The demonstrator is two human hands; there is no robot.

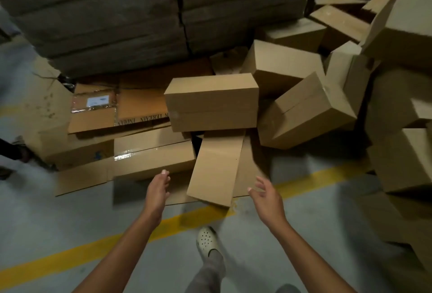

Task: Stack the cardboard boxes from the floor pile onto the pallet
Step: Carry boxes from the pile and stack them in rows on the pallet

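Note:
A long brown cardboard box (216, 166) lies tilted on the floor in front of me, its near end over the yellow line. My left hand (159, 187) is stretched out to its left and my right hand (265, 193) to its right; both have relaxed fingers and touch nothing. Behind it a closed box (211, 102) rests on flattened cardboard sheets (93, 117). A jumbled pile of boxes (308, 108) fills the right side. I cannot make out the pallet under the cardboard.
A tall dark wrapped stack (117, 19) stands at the back. A yellow floor line (93, 248) runs diagonally across the grey concrete. My foot in a white clog (207, 241) is on the floor below my hands. A dark shape sits at the left edge.

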